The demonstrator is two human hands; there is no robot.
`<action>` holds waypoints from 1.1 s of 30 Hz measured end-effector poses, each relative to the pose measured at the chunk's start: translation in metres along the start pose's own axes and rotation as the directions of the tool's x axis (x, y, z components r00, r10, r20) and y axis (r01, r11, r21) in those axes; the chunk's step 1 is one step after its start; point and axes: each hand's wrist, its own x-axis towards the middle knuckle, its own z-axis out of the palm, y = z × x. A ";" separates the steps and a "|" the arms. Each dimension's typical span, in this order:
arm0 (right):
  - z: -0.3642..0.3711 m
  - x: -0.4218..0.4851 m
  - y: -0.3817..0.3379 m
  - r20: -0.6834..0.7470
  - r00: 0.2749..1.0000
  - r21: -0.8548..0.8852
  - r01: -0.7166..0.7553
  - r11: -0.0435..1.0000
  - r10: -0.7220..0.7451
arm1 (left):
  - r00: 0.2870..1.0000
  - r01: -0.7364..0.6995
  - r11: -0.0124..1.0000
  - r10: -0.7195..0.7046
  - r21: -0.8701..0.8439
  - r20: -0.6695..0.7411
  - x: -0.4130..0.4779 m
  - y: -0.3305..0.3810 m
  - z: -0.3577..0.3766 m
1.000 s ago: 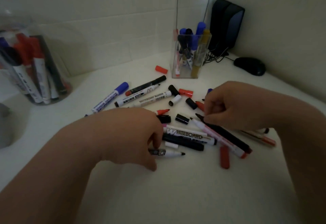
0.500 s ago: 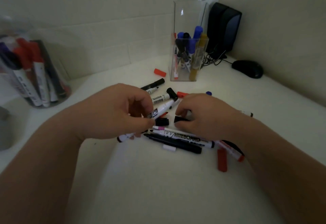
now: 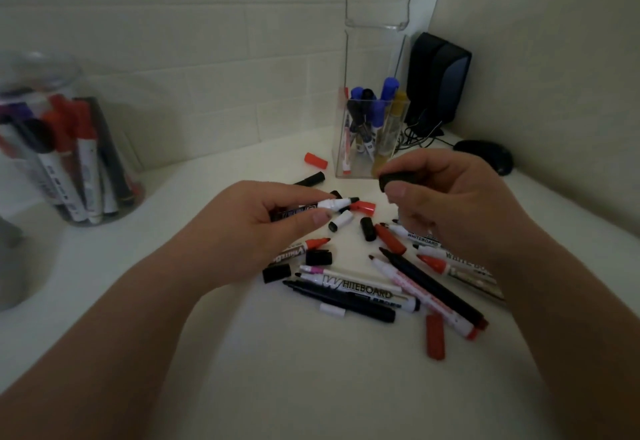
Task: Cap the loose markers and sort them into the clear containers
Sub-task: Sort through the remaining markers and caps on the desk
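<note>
While the left hand (image 3: 263, 228) pinches an uncapped black-tipped marker (image 3: 332, 203) above the pile (image 3: 363, 287), tip pointing right, the right hand (image 3: 450, 204) pinches a black cap (image 3: 398, 178) between thumb and fingers, right of that tip and apart from it. Turn the cap's open end toward the tip, line the two up, then push straight until it seats.

A black speaker (image 3: 438, 83) stands in the far right corner against the tiled wall (image 3: 173, 58), tangled cables (image 3: 420, 136) at its foot and a black mouse (image 3: 485, 157) near it (all on the white table (image 3: 311, 387)).
</note>
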 end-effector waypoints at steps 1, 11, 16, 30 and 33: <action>0.002 -0.001 -0.001 0.003 1.000 -0.067 0.025 0.997 -0.024 | 1.000 0.000 1.000 0.000 0.001 0.002 0.000 -0.001 0.000; 0.013 -0.007 -0.006 0.046 0.996 -0.184 0.089 0.979 -0.082 | 0.997 -0.074 0.995 0.075 0.066 -0.004 0.000 -0.003 0.004; 0.010 -0.006 -0.007 0.031 0.997 -0.211 0.081 0.974 -0.076 | 0.991 -0.125 0.988 0.129 0.091 -0.041 0.001 -0.004 0.004; 0.005 -0.006 -0.009 0.092 0.994 -0.144 0.079 0.986 -0.066 | 0.986 -0.151 0.985 0.157 0.087 -0.063 -0.001 0.000 0.006; 0.003 -0.005 -0.008 0.025 0.998 -0.133 0.064 0.989 -0.062 | 0.985 -0.143 0.987 0.149 0.068 -0.082 -0.001 -0.001 0.007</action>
